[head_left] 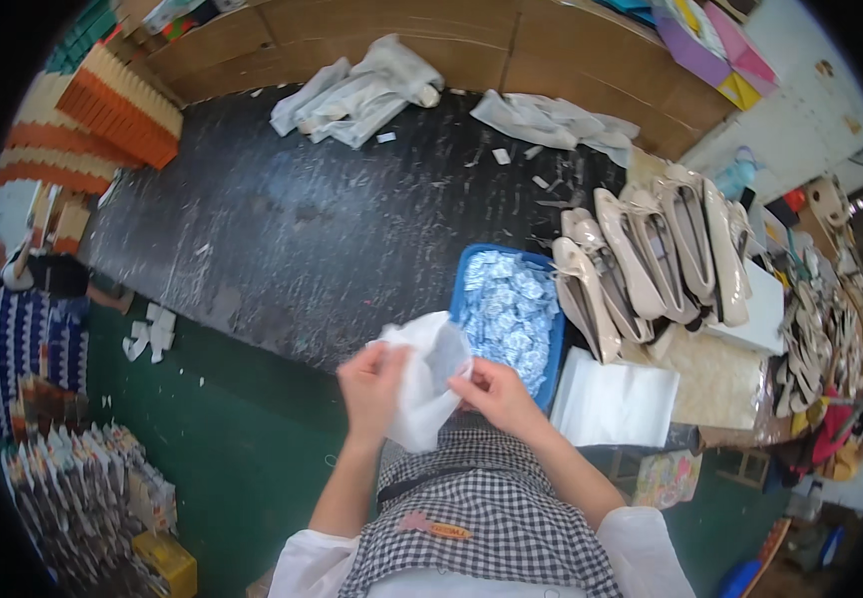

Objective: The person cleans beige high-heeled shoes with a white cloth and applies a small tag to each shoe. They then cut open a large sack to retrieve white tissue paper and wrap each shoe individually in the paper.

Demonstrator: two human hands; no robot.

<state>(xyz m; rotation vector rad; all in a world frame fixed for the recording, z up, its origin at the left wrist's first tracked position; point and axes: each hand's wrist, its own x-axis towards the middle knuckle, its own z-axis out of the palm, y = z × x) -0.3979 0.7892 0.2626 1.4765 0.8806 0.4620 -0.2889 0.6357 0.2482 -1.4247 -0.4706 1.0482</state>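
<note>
Both hands hold up a white, thin bag-like sheet point(421, 394) in front of my checked apron. My left hand point(371, 384) grips its left side, fingers closed on it. On the other side my right hand point(496, 392) pinches the edge, so the sheet gapes between them. Just beyond the right hand stands a blue basket point(458, 289) full of small silvery-blue packets point(511, 319). To its right lies a stack of white sheets point(616, 404). Several glossy cream flat shoes point(641, 259) are lined up behind the stack.
The black worktable point(282, 229) carries crumpled white plastic point(361, 95) and paper scraps along a cardboard wall point(391, 45). Orange boxes point(122, 105) are stacked at far left. More shoes point(810, 339) are piled at right. Another person point(47, 274) is at the left edge.
</note>
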